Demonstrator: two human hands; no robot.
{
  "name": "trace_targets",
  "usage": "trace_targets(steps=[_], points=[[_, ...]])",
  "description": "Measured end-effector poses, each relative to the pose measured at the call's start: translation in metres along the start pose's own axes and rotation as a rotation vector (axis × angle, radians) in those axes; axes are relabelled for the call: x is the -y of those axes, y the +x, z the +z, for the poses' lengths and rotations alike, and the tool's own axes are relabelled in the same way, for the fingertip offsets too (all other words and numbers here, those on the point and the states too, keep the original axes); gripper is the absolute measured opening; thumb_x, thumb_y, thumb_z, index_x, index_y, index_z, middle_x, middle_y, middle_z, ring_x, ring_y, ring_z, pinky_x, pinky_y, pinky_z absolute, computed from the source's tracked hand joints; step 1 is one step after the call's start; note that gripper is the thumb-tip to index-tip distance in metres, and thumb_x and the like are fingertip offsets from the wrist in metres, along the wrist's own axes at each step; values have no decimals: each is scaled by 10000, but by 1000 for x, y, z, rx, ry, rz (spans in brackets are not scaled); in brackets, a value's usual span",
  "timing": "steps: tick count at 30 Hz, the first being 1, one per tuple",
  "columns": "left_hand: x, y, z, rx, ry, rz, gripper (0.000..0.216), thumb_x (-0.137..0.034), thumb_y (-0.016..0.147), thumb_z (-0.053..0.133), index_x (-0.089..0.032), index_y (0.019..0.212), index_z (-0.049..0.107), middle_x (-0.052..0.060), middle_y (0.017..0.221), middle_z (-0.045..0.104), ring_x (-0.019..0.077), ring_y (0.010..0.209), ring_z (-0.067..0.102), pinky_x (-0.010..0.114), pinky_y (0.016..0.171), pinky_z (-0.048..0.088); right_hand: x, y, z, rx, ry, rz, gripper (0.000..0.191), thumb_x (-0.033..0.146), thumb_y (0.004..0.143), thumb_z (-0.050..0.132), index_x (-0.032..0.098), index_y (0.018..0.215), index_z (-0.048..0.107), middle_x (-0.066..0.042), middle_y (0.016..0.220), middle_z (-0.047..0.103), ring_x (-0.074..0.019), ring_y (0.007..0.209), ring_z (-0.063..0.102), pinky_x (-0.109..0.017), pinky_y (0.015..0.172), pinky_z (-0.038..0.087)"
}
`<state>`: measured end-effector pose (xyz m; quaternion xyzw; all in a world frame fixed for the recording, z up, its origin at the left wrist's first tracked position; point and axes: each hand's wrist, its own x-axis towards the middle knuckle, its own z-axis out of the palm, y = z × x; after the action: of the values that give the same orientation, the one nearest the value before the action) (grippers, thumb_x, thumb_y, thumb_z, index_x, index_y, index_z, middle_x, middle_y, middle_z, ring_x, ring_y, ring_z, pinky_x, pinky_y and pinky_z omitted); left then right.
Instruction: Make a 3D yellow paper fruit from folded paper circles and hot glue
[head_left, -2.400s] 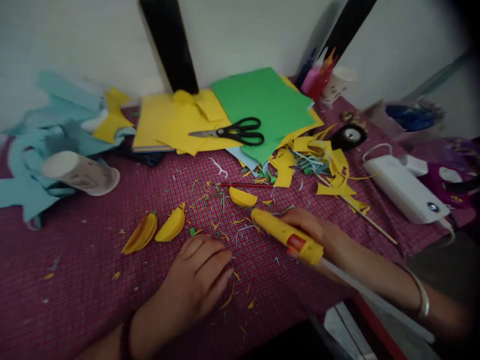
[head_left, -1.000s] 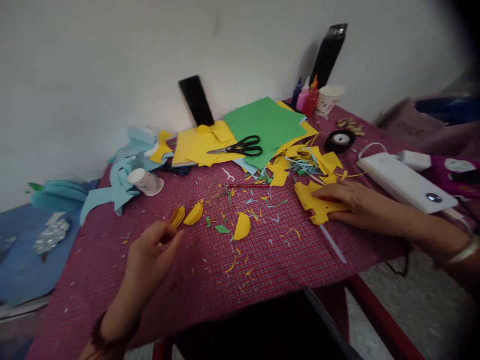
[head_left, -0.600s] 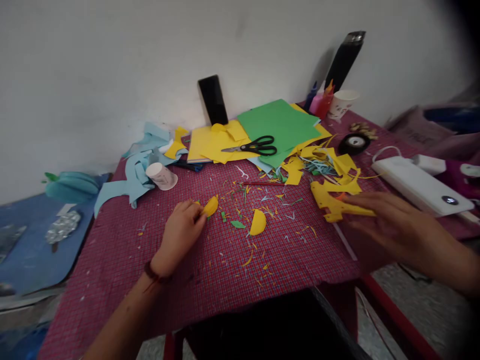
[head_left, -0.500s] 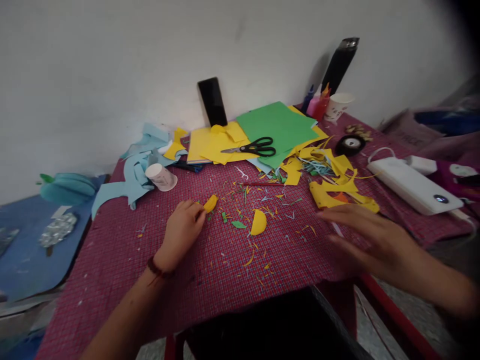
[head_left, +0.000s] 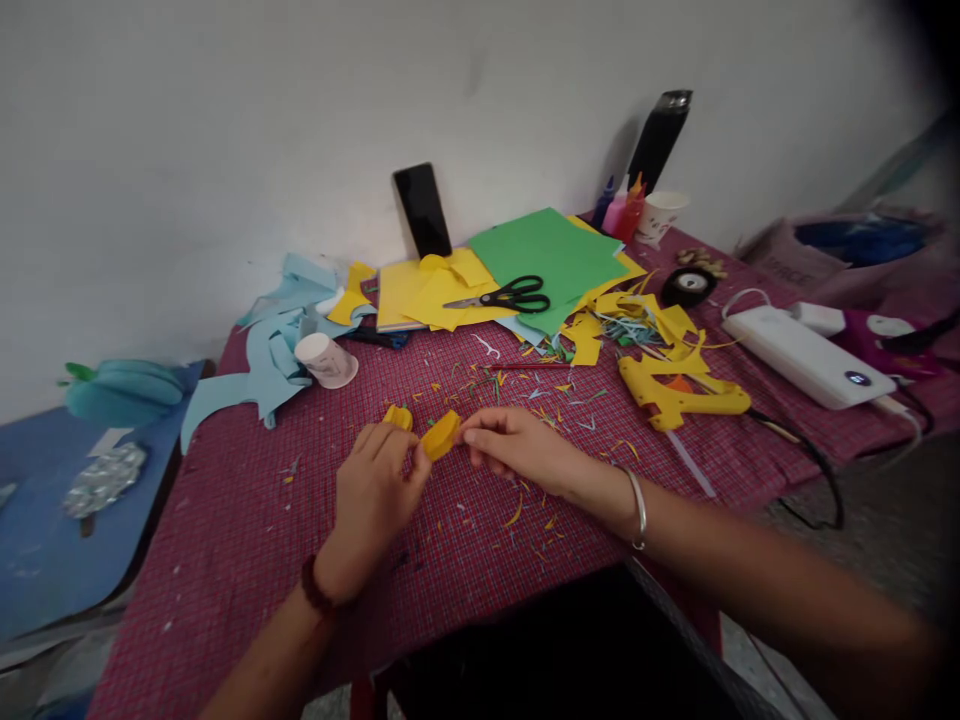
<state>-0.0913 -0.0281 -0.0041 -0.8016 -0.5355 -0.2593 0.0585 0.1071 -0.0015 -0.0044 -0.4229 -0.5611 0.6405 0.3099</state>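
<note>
My left hand (head_left: 379, 485) pinches a curved yellow paper piece (head_left: 441, 436) between thumb and fingers, a little above the table. At that piece's right edge, the fingertips of my right hand (head_left: 517, 447) are closed on it. Another yellow paper piece (head_left: 397, 416) shows behind my left fingers; whether the hand holds it too, I cannot tell. Yellow, green and blue paper snippets (head_left: 551, 525) lie scattered around both hands. To the right, a yellow glue gun (head_left: 679, 395) rests on its side, a clear glue stick (head_left: 691, 463) beside it.
Black-handled scissors (head_left: 499, 295) lie on yellow and green paper sheets (head_left: 551, 255). A phone (head_left: 422, 210) leans on the wall. A paper cup (head_left: 326, 360) stands by light-blue scraps (head_left: 262, 350). A white power bank (head_left: 806, 357), glue bottles (head_left: 632, 210) and a black flask (head_left: 660, 140) are at right.
My right hand has moved left from beside the glue gun to the yellow paper at my left hand. The yellow half-circle no longer shows at its spot on the table.
</note>
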Motion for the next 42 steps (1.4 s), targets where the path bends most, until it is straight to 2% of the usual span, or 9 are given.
trace_targets(steps=[6, 11, 14, 17, 20, 25, 29, 33, 42], points=[[-22, -8, -5, 10, -135, 49, 116, -115, 820, 502, -210, 753, 506, 23, 803, 635, 169, 819, 603, 308, 792, 487, -4, 2, 5, -3, 33, 59, 239, 314, 837, 563, 194, 631, 542, 57, 514, 509, -52, 385, 360, -210, 377, 257], [2, -6, -14, -23, -112, -102, 109, -125, 793, 510, -210, 725, 506, 28, 771, 619, 171, 687, 576, 302, 647, 461, -8, -4, -6, -72, 54, 42, 205, 284, 799, 588, 202, 630, 505, 68, 496, 481, -54, 401, 321, -218, 400, 227], [9, -3, -19, 0, -97, -220, 95, -230, 793, 574, -194, 881, 579, 56, 838, 629, 220, 756, 576, 345, 669, 450, -7, -15, -17, -93, 45, 7, 206, 317, 792, 596, 204, 647, 503, 61, 519, 481, -68, 447, 361, -222, 434, 255], [-14, -2, -18, 169, -419, -321, 243, -330, 836, 553, -201, 1041, 574, 48, 914, 643, 197, 802, 596, 326, 694, 470, -5, -31, -20, -96, 18, -36, 218, 314, 783, 606, 202, 630, 499, 59, 547, 463, -80, 500, 382, -234, 485, 293], [-52, -5, -14, 407, -716, -270, 121, -291, 847, 531, -210, 794, 604, -6, 710, 591, 135, 637, 544, 255, 584, 431, -5, -55, -18, -75, -12, -91, 213, 288, 782, 622, 201, 629, 502, 59, 577, 443, -89, 538, 385, -241, 513, 315], [-87, -19, -8, 527, -844, -281, 274, -280, 830, 532, -199, 569, 522, -22, 555, 504, 104, 510, 448, 237, 481, 330, -17, -94, -18, -72, -62, -127, 160, 239, 801, 647, 221, 930, 555, 16, 797, 543, -119, 670, 484, -252, 570, 392], [-85, -20, 3, 802, -1140, -605, 237, -359, 811, 538, -207, 634, 581, -7, 570, 569, 114, 508, 476, 236, 471, 358, -28, -97, -27, -111, 61, 1, 155, 294, 830, 619, 200, 743, 533, 43, 650, 506, -87, 553, 448, -226, 498, 362], [-73, -13, 18, 759, -1500, -975, 399, -544, 854, 457, -197, 814, 649, 32, 657, 640, 128, 540, 541, 230, 448, 401, -36, -83, -37, -229, 301, 167, 252, 382, 801, 660, 206, 743, 489, 92, 544, 472, -38, 394, 369, -188, 380, 255], [-81, -3, 23, 817, -1407, -898, 196, -362, 734, 660, -185, 683, 593, -32, 590, 586, 77, 483, 474, 197, 437, 361, -32, -79, -38, -249, 259, 121, 267, 389, 778, 680, 207, 730, 490, 97, 524, 463, -36, 386, 365, -191, 371, 251]])
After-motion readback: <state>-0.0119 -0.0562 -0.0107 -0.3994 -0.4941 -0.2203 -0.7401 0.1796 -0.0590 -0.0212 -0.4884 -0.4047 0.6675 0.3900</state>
